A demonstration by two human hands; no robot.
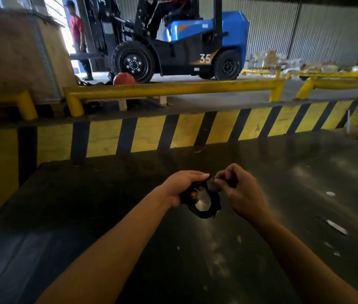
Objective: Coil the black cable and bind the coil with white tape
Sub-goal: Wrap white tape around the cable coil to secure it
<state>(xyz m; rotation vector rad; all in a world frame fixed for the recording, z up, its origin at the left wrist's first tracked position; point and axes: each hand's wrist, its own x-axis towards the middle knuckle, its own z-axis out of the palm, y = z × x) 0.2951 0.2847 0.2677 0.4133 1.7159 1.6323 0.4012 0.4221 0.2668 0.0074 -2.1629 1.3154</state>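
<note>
A small coil of black cable (212, 206) hangs just above the dark table (283, 194). My left hand (182, 187) grips the coil's left side, fingers wrapped around the loops. My right hand (237, 189) pinches the cable's end at the top of the coil, close to my left thumb. The loop's lower half shows between the two hands. No white tape is visible in either hand.
A thin light sliver (335, 227) and small pale specks lie on the table at the right. Behind the table runs a yellow-and-black striped barrier (173, 132), then yellow rails (173, 87). A blue forklift (184, 44) and a standing person (78, 38) are beyond.
</note>
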